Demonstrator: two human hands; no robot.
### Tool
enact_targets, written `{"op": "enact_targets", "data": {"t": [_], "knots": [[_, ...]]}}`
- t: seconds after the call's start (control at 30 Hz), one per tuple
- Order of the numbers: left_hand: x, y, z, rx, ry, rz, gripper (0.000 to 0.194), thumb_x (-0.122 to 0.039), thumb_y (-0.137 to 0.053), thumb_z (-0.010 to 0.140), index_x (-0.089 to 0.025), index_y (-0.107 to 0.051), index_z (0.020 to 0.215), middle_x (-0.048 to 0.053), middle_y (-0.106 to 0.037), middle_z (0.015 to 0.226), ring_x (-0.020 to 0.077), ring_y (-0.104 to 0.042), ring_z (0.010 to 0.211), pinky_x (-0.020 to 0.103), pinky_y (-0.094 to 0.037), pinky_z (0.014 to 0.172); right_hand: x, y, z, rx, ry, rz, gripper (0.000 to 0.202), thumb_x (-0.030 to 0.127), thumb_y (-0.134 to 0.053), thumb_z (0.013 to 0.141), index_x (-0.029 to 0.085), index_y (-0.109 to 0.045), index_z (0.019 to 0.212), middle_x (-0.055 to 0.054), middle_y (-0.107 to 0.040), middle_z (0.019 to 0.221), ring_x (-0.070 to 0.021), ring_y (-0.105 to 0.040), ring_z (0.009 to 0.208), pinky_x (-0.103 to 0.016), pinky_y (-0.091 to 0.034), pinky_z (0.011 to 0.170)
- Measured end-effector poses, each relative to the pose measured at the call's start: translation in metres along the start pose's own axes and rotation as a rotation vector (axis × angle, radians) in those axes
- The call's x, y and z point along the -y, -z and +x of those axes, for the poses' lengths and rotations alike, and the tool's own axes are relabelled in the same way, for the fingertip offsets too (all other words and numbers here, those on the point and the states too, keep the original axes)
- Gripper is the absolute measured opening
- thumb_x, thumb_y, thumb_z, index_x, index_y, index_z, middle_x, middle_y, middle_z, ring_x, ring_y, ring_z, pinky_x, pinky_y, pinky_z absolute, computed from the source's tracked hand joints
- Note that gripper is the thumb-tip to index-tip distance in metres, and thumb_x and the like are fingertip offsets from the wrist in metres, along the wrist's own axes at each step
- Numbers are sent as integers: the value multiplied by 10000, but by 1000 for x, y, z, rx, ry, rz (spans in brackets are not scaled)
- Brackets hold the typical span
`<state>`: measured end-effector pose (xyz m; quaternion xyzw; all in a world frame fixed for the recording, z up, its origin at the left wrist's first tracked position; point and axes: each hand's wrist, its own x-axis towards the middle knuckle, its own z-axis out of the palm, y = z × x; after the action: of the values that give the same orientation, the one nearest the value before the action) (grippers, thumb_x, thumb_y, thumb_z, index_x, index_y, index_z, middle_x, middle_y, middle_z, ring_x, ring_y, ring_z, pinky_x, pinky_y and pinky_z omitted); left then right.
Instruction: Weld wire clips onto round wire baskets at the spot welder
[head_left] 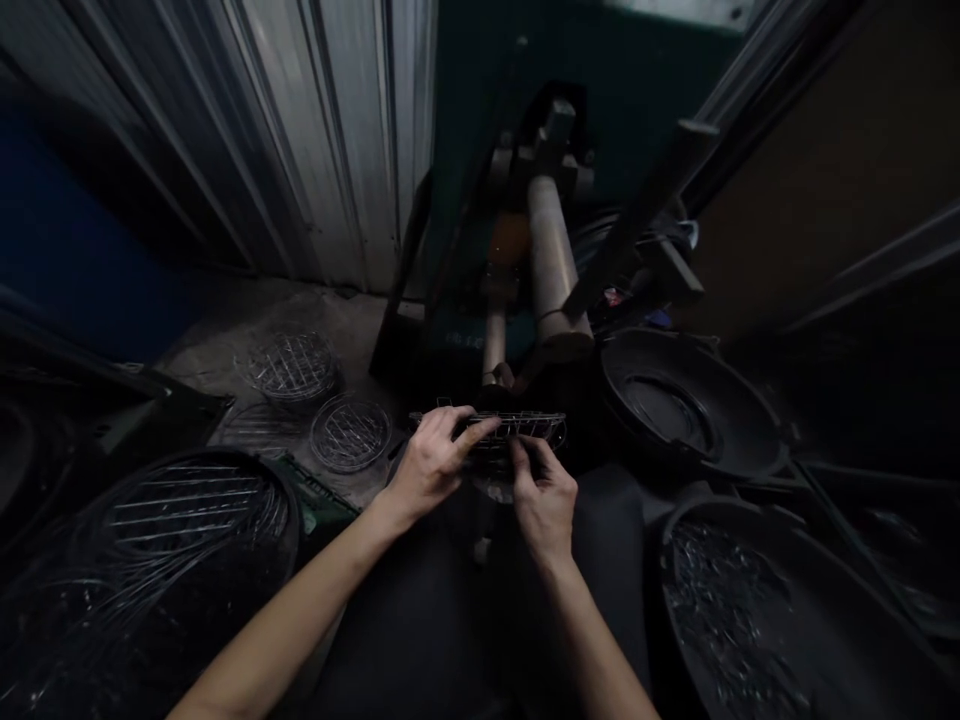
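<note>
A round wire rack (534,418), seen nearly edge-on, is held in front of me just below the lower rod of a machine. My left hand (435,450) grips its left side, with the fingers over the top and the thumb stretched along the near edge. Under the rack's near edge, my right hand (541,488) is closed in a pinch, the thumb and forefinger touching the wires. Whether those fingers hold the rack itself or a small piece against it, I cannot tell. Dim light and dark wires hide the detail between the hands.
The machine's thick metal cylinder (553,250) stands right above the rack. More round wire racks (351,434) lie on the floor at left. A tub of wire grids (294,500) is near left. At right are a dark basin (750,440) and a tub of small metal pieces (840,610).
</note>
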<state>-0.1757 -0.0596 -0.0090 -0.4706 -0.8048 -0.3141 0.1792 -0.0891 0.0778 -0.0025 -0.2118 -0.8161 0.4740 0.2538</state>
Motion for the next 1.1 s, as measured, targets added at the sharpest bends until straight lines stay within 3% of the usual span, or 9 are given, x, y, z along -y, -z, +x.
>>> {"op": "enact_targets", "data": {"t": [0.3, 0.83, 1.1], "knots": [[22, -11, 13, -97, -65, 28, 542, -92, -603, 768, -213, -465, 1279, 98, -529, 1105, 216, -526, 1013, 380, -475, 877, -4, -15, 22, -46, 72, 58, 262, 396, -521, 860, 172, -656, 852, -18, -660, 779, -144, -596, 696, -240, -457, 670], [24, -14, 26, -74, -40, 19, 561, -51, -601, 732, -211, -485, 1257, 85, -535, 1118, 210, -533, 1031, 363, -475, 888, -5, -14, 32, -92, 109, -36, 294, 418, -501, 870, 167, -651, 847, -15, -652, 742, -135, -580, 658, -225, -439, 639], [27, -18, 24, -98, -59, 35, 499, -143, -599, 788, -231, -486, 1266, 90, -545, 1112, 215, -542, 1023, 371, -475, 878, -7, -15, 30, -74, 111, 0, 271, 391, -480, 887, 169, -636, 872, -20, -665, 754, -143, -614, 649, -250, -474, 663]]}}
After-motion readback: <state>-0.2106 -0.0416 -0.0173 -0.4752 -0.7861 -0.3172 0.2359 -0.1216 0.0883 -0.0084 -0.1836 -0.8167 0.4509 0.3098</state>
